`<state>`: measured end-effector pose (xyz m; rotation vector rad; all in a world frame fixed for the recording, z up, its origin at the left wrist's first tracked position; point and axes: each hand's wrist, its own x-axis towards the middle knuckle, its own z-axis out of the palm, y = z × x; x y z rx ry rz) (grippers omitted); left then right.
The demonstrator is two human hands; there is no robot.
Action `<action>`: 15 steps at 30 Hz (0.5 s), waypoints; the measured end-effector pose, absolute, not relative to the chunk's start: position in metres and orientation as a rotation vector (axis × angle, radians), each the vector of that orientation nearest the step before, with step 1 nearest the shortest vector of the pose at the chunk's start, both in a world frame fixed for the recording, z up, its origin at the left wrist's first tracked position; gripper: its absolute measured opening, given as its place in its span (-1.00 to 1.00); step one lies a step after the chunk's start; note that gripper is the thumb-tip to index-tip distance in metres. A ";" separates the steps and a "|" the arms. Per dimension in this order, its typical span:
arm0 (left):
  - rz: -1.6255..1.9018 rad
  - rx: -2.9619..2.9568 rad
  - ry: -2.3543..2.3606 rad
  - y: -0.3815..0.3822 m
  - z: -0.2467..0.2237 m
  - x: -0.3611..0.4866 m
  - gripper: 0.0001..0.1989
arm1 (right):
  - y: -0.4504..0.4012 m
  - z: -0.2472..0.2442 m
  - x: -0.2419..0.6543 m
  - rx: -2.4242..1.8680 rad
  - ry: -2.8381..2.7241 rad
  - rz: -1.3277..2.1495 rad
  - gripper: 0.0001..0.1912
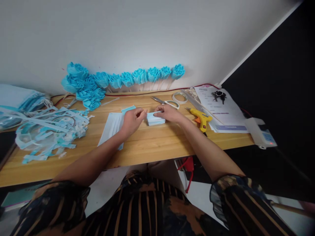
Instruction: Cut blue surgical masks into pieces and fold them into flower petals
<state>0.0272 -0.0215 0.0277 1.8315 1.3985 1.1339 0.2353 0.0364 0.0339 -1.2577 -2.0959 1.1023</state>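
Note:
In the head view my right hand [169,113] rests on a small stack of pale blue pleated mask pieces [156,122], its thumb and fingers gripping the top and far edge. Just left of that stack, my left hand [133,122] is closed, with thumb and fingertips pinched together; whatever may be between them is too small to make out. Under and beside my left wrist lie longer pale blue pleated mask sheets [111,127]. A brighter blue piece [128,108] shows behind the left hand. Scissors [169,103] with white handles lie beyond my right hand.
Blue fabric flowers [140,76] on sticks line the wall. Cut strips [52,131] and bagged masks [22,98] fill the left side. A roll of tape [180,97], a yellow glue gun [202,118], papers [221,111], keys [219,95] and a white power strip [261,133] lie right.

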 end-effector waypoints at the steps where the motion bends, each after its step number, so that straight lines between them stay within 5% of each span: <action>1: 1.148 1.947 1.380 -0.021 0.026 0.027 -0.68 | 0.039 0.032 0.235 -1.253 -2.149 1.074 -0.77; 10: 0.595 2.636 1.050 -0.025 0.005 0.033 -0.70 | 0.041 0.018 0.227 -1.385 -2.233 0.739 -0.87; 15: 0.407 2.712 1.065 -0.032 0.013 0.033 -0.63 | 0.025 0.035 0.224 -1.420 -2.313 0.279 -0.76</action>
